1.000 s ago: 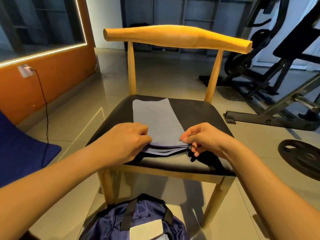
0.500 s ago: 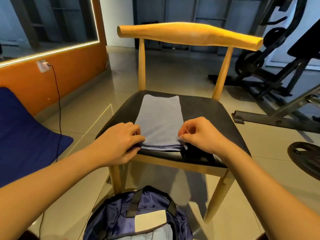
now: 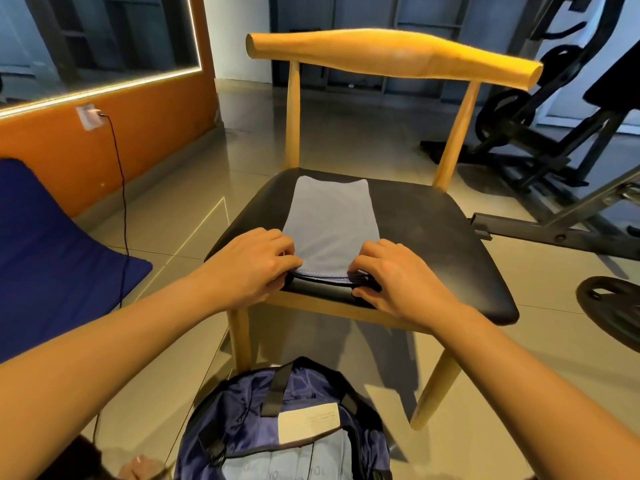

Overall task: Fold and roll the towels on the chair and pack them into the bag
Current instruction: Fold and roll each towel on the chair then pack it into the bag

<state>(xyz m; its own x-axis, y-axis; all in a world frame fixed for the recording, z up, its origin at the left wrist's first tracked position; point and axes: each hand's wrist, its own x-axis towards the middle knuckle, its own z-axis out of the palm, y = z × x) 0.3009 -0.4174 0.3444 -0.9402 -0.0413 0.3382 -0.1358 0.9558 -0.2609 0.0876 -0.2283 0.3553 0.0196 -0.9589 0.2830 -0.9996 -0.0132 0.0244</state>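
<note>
Folded grey towel [image 3: 330, 220] lies on the chair seat [image 3: 433, 237]. The left hand [image 3: 252, 268] and right hand [image 3: 398, 282] both pinch its near end at the seat's front edge.

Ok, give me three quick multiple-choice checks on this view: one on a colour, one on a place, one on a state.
1. What colour is the chair seat?
A. Black
B. White
C. Red

2. Where is the backpack?
A. On the seat
B. On the floor in front of the seat
C. Hung on the backrest

3. How does the towel lie?
A. Rolled into a tight cylinder
B. Folded into a flat strip, with the left hand and right hand at its near end
C. Crumpled in a heap

Answers:
1 A: the seat pad is plainly black.
2 B: it sits open on the tiles below the seat's front edge.
3 B: it lies flat along the seat while both hands pinch its near edge.
</note>
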